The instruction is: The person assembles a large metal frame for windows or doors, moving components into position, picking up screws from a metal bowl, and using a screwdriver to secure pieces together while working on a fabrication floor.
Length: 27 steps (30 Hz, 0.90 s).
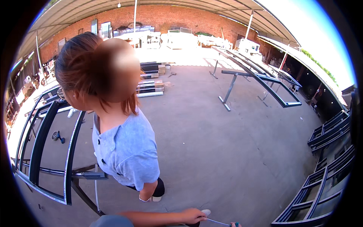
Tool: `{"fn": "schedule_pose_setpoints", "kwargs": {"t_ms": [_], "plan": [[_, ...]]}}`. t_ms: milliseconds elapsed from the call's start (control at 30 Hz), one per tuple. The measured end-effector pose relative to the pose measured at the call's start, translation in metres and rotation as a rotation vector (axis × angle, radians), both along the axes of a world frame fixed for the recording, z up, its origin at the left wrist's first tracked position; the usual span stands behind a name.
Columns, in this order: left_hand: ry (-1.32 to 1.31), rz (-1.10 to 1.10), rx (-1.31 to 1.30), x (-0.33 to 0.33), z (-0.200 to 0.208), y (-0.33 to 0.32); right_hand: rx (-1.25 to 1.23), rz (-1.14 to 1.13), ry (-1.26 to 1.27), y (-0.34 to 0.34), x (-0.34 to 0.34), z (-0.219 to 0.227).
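Observation:
At the lower edge, my left forearm reaches across and my left hand (pixel 193 215) is closed, its fingers pinched at one end of a thin metal rod. The rod is the shaft of what looks like a screwdriver (pixel 218 222), with a green handle end at the bottom edge. Only a sliver of my right hand (pixel 239 225) shows there, wrapped at that handle; most of it is cut off. A white shoe (pixel 206 212) is visible just beyond my left hand.
A person in a light blue shirt (pixel 130 151) stands close at left, beside dark window frames (pixel 39 151) on a stand. A blue power tool (pixel 57 137) lies on the floor. More frames rest on trestles (pixel 257 75) far right and lean stacked (pixel 317 189) at right.

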<state>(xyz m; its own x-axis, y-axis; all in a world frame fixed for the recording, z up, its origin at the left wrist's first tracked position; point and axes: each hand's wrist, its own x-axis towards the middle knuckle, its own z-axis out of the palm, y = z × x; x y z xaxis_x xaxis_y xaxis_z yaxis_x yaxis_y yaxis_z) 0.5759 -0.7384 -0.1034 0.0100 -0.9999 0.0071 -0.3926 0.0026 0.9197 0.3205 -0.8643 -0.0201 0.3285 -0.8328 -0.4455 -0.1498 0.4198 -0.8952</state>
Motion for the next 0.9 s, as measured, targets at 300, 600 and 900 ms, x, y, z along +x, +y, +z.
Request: {"fn": "schedule_pose_setpoints", "kwargs": {"t_ms": [300, 600, 900], "plan": [[-0.043, 0.409, 0.085, 0.088, 0.058, -0.177, 0.009, 0.236, -0.092, -0.277, 0.155, -0.054], [-0.054, 0.711, 0.181, 0.240, 0.010, -0.278, -0.457, -0.074, -0.397, -0.464, 0.351, 0.089], [-0.118, 0.771, 0.230, 0.522, 0.021, -0.387, -0.519, 0.826, 0.062, -0.511, 0.628, 0.088]]}}
